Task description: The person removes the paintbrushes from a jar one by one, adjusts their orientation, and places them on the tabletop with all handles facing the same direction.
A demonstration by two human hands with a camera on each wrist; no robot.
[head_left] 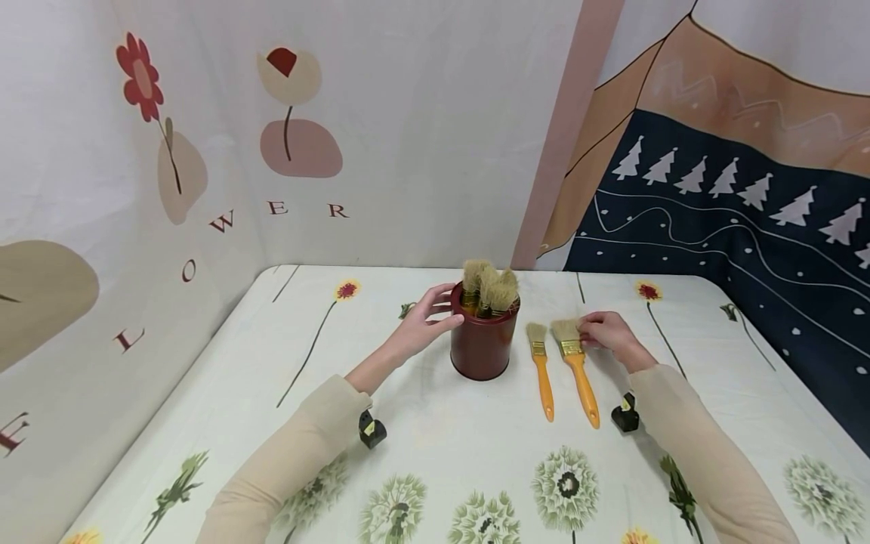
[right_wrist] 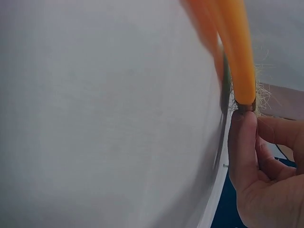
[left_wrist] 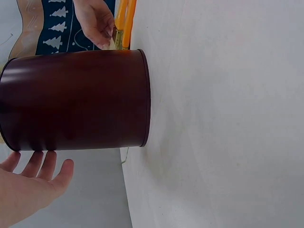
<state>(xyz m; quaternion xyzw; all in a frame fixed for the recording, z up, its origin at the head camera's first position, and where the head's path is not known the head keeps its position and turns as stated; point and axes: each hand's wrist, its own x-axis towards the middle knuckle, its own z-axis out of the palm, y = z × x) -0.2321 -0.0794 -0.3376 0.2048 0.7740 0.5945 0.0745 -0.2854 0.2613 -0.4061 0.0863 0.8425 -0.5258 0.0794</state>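
Wide brush [head_left: 579, 370]: While it appears to lie on the cloth [head_left: 421, 431], we judge its long handle could make it twist if raised by one edge; pale flat bristles, brassy band, smooth orange handle.
Right hand [head_left: 607, 332]: Thumb and fingertip pinched together on the brush's right edge, near the band; we think so slight a hold could slip.
Narrow brush [head_left: 541, 370]: Just left of the wide one, apart from it; a swinging handle could knock it, we suspect. Same make, slimmer.
Can [head_left: 481, 351]: Upright, left of both; glossy red-brown cylinder, raised rim.
Left hand [head_left: 428, 317]: Fingers spread apart, tips against the can's left side, not clamped; we reckon a one-sided push could slide or tip it.
Bunch [head_left: 499, 293]: Brushes bristles-up in the can; shaggy, crowded, liable, we judge, to snag.
Cloth: White, flower-printed, faintly creased; we see it could ruck.
Backdrop [head_left: 421, 136]: Printed fabric, softly folded.
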